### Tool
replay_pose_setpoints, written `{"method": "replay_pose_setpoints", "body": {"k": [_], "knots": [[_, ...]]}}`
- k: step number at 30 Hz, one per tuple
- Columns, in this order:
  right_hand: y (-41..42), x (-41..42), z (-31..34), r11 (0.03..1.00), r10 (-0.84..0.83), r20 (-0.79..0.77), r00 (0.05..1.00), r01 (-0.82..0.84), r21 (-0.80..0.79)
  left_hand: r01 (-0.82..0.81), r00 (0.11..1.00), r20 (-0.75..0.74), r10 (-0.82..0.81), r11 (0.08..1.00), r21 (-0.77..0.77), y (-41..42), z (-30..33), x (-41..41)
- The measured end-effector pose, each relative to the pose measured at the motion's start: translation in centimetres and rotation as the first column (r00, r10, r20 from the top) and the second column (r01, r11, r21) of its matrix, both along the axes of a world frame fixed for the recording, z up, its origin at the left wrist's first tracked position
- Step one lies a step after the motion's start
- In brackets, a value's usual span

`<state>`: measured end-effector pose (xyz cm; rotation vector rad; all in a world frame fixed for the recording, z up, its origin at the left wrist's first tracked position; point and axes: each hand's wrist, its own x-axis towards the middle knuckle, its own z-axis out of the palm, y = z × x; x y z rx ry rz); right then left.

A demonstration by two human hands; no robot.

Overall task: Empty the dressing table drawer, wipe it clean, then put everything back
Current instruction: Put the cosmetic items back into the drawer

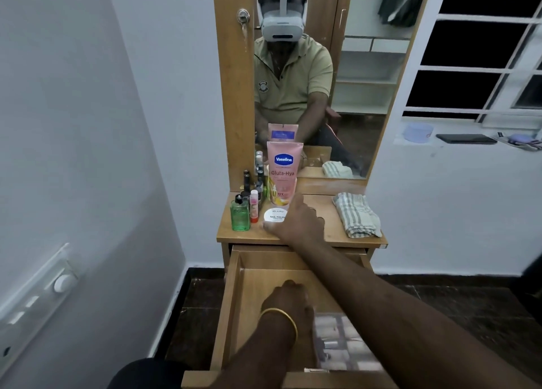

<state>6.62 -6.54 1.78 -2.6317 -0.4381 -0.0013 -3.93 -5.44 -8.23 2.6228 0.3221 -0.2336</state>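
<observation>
Nearest, inside the open drawer (234,315), the left hand (289,300) is seen, its fingers' state untellable, beside a clear organiser box (343,341); beyond the drawer, on the desk (322,230), the nail polish jar (274,214) is grasped by right-hand (299,221) fingers; emptying seems nearly done, wiping and refilling left.

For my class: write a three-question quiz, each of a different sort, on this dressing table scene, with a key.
1. True or false: the drawer is pulled open.
2. Which thing is the right hand at on the tabletop? A) green bottle B) white nail polish remover tub C) striped cloth
3. Fill in: the left hand reaches inside the ____, beside a clear compartment box.

Key
1. True.
2. B; the fingers lie at the tub, in front of the pink Vaseline tube.
3. Drawer.
</observation>
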Motion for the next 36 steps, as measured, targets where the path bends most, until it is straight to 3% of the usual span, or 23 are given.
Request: {"method": "replay_pose_setpoints", "body": {"k": [6,11,15,19,22,27,36], "knots": [[-0.6,-1.0,-0.2,0.991,0.015,0.006,1.0,-0.016,0.134,-0.005,0.999,0.042,0.005,1.0,0.008,0.1,-0.2,0.0],[-7.0,-4.1,0.3,0.974,0.068,-0.008,0.998,-0.065,0.217,-0.024,0.999,0.032,0.024,1.0,-0.002,0.4,-0.3,0.0],[-12.6,-6.5,-1.3,0.994,0.092,-0.084,0.992,-0.086,0.074,-0.06,0.998,0.021,0.06,0.998,-0.012,0.4,-0.2,0.0],[-15.2,-8.1,-4.0,0.976,0.124,-0.267,0.956,-0.166,-0.144,-0.079,0.997,0.016,0.079,0.997,0.012,0.5,-0.3,0.0],[-15.8,-8.8,-5.4,0.942,0.123,-0.263,0.957,-0.196,-0.272,-0.088,0.996,0.016,0.087,0.996,0.013,0.5,-0.4,-0.1],[-16.0,-9.2,-5.9,0.924,0.109,-0.226,0.968,-0.182,-0.335,-0.095,0.995,0.02,0.095,0.995,0.011,0.4,-0.4,-0.3],[-16.2,-9.2,-5.9,0.883,0.103,-0.334,0.937,-0.241,-0.402,-0.115,0.993,0.032,0.115,0.993,-0.02,0.3,-0.4,-0.3]]}}
